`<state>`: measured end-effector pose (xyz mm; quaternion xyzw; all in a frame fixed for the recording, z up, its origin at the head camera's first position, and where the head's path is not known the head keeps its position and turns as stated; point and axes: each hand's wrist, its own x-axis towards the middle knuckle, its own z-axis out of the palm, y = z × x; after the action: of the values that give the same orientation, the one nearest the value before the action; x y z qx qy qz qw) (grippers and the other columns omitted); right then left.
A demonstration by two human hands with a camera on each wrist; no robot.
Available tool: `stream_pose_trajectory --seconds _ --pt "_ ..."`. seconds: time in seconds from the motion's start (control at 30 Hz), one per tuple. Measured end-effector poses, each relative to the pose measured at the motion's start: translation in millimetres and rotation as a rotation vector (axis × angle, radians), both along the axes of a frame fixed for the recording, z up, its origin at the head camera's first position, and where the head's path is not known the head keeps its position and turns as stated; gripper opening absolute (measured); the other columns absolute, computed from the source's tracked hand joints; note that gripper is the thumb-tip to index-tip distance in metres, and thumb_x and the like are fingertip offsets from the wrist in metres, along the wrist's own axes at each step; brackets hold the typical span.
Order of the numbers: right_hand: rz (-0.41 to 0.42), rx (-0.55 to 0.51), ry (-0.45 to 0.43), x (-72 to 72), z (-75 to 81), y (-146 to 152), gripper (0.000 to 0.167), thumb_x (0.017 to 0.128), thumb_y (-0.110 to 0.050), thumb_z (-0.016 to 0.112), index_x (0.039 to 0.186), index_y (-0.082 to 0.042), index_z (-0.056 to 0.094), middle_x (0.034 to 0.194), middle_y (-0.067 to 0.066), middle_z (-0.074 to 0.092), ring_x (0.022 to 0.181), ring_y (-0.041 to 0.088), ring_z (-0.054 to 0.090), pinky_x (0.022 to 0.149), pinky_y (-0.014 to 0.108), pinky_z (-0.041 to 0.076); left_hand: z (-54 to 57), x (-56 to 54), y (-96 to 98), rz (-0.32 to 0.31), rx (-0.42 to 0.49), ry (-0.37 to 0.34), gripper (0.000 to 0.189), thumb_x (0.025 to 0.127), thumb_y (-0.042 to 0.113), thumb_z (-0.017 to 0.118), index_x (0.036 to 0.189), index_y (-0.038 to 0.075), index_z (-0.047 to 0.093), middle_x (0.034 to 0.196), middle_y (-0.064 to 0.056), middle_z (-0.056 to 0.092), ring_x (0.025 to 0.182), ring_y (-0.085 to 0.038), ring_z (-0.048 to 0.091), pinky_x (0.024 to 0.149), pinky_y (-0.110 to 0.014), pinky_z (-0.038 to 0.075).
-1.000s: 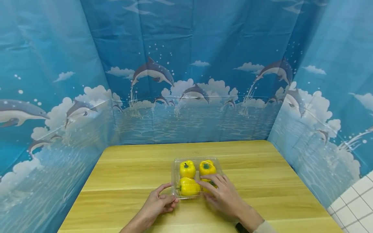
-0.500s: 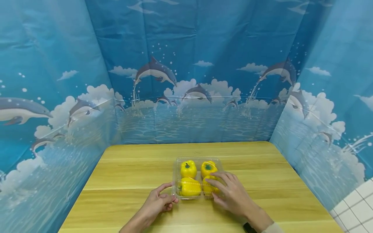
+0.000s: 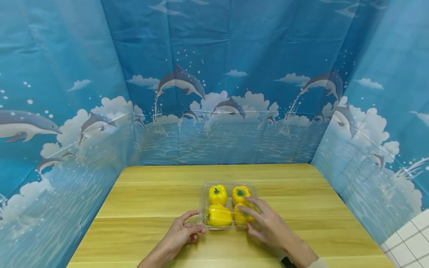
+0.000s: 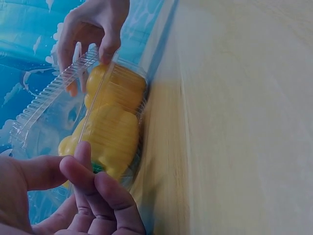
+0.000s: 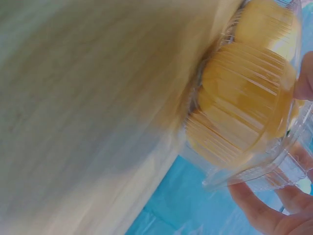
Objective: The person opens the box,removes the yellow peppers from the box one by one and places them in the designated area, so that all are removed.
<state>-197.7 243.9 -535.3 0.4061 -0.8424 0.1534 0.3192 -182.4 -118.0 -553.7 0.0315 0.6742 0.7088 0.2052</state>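
A clear plastic container [image 3: 229, 183] with ridged walls rests on the wooden table, several yellow bell peppers [image 3: 219, 216] inside it. My left hand [image 3: 181, 232] pinches its near left corner; in the left wrist view the left fingertips [image 4: 78, 171] lie close by a green pepper stem. At the near right part, my right hand [image 3: 269, 226] grips the container's edge, fingers reaching over the near right pepper. Its thumb [image 5: 305, 78] is on the near side in the right wrist view, the other fingers beyond the ridged rim. Whether a lid is closed, I cannot tell.
The yellow wood-grain table [image 3: 140, 193] extends on all sides of the container. A blue dolphin-print curtain [image 3: 218, 141] hangs along the back and both sides. White tiles [image 3: 407, 238] show at the lower right. A dark band [image 3: 287, 262] is on the right wrist.
My right hand has slid to the right along the container's near side, uncovering more of the near right pepper. The left hand keeps its place at the corner. The head view has shifted slightly.
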Motion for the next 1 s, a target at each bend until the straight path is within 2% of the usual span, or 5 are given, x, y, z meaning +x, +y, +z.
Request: stream_pose_trajectory --seconds 0.1,0.3,0.73,0.9,1.0 --pt "-0.006 0.024 0.000 1.1 1.5 0 0.085 0.071 -0.005 0.102 0.151 -0.018 0.077 0.154 0.019 0.072 0.134 0.039 0.075 0.097 0.051 0.073 -0.7 0.7 0.5 0.000 -0.001 0.000 0.079 0.111 0.012 0.075 0.179 0.001 0.037 0.112 -0.012 0.085 0.084 -0.013 0.063 0.075 -0.022 0.057" --pt "-0.019 0.055 -0.035 1.9 2.9 2 0.088 0.074 -0.001 0.100 0.157 -0.017 0.074 0.154 0.018 0.073 0.136 0.043 0.075 0.099 0.053 0.073 0.6 1.8 0.7 0.001 0.003 -0.002 0.079 0.111 0.012 0.075 0.180 0.002 0.037 0.111 -0.012 0.085 0.084 -0.013 0.063 0.075 -0.022 0.058" --pt "-0.002 0.112 -0.034 -1.8 14.2 4 0.095 0.078 0.001 0.095 0.167 -0.009 0.063 0.152 0.017 0.073 0.134 0.041 0.077 0.099 0.046 0.073 1.3 0.1 -1.8 -0.004 -0.013 0.014 0.076 0.111 0.011 0.074 0.179 0.003 0.040 0.110 -0.012 0.085 0.081 -0.013 0.061 0.075 -0.023 0.058" --pt "0.024 0.122 -0.029 -4.7 20.9 5 0.095 0.079 0.003 0.093 0.168 -0.007 0.062 0.150 0.018 0.073 0.131 0.038 0.079 0.093 0.036 0.072 1.1 0.1 -2.0 -0.006 -0.012 0.011 0.076 0.112 0.012 0.074 0.179 0.003 0.039 0.109 -0.011 0.085 0.082 -0.013 0.061 0.075 -0.023 0.058" --pt "0.053 0.084 -0.062 -7.4 29.4 9 0.091 0.081 0.009 0.090 0.167 -0.006 0.063 0.150 0.019 0.073 0.105 0.022 0.077 0.078 0.018 0.063 2.4 0.1 -3.3 -0.008 -0.016 0.015 0.077 0.112 0.010 0.073 0.180 0.003 0.038 0.108 -0.010 0.084 0.081 -0.013 0.061 0.075 -0.023 0.057"
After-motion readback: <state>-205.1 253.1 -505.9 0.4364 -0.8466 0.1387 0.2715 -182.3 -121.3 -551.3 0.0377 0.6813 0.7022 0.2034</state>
